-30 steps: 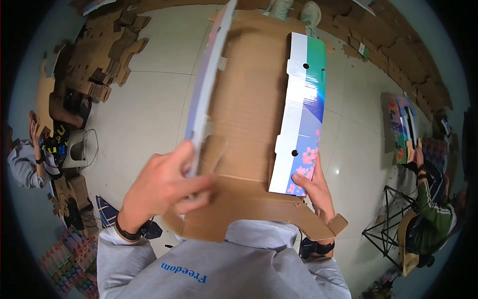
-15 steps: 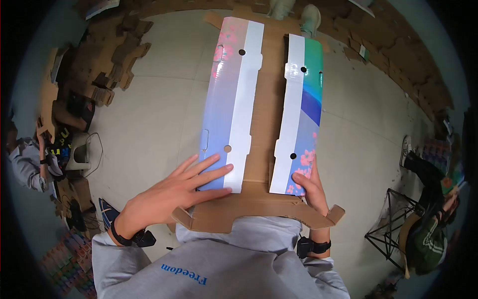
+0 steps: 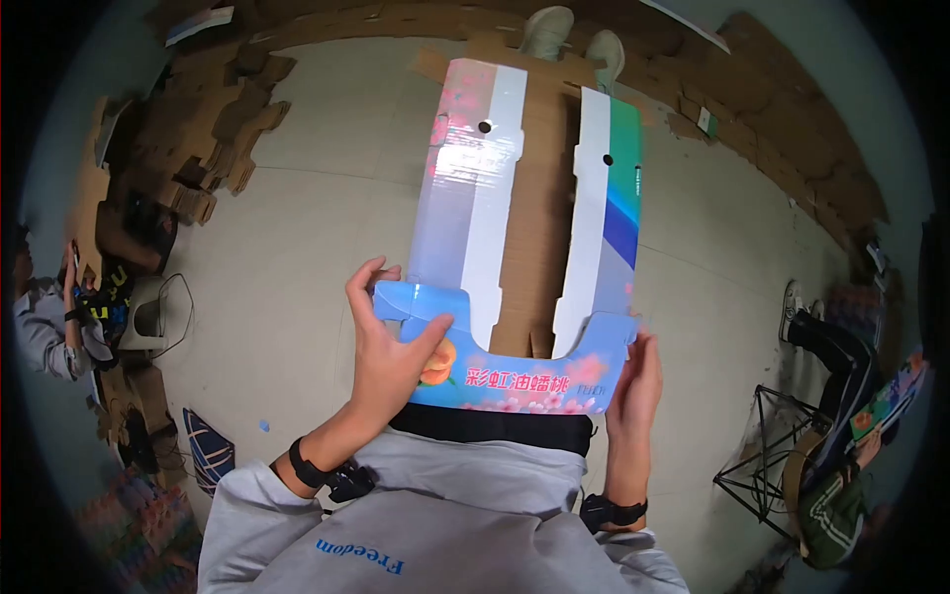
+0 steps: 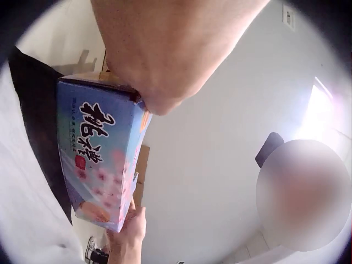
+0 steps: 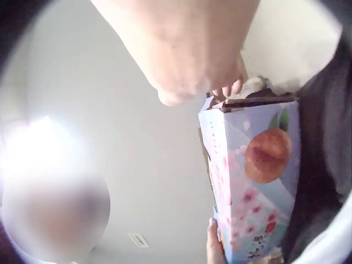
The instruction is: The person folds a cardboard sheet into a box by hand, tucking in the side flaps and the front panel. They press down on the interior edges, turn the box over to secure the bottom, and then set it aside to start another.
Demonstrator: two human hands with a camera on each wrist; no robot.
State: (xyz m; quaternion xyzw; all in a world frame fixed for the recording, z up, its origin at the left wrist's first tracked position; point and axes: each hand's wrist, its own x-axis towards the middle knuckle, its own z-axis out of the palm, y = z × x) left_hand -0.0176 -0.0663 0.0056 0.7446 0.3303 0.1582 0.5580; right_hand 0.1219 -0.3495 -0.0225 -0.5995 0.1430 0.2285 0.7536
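A long printed cardboard box (image 3: pixel 534 381), blue with pink blossoms and a peach picture, lies lengthwise before the wearer's body. Its near end panel stands folded up, with a cutout edge over the ends of two white-edged side flaps. Brown cardboard shows in the gap between those flaps. My left hand (image 3: pixel 381 361) grips the near left corner, thumb over the end panel and fingers outside. At the near right corner, my right hand (image 3: pixel 635 391) holds the side, its fingers partly hidden by the panel. The box's printed end (image 4: pixel 91 148) faces the body in the left wrist view.
Stacked cardboard blanks (image 3: pixel 198 139) lie on the floor at the left, near a white stool (image 3: pixel 146 322). One seated person (image 3: pixel 54 327) is at far left, another (image 3: pixel 841 505) at far right beside a black wire frame (image 3: pixel 757 465). Shoes (image 3: pixel 546 35) stand beyond the box.
The left side flap has folded inward. The near end panel, earlier lying toward the body with its brown face up, now stands raised. My left hand has moved from the left flap to the near corner.
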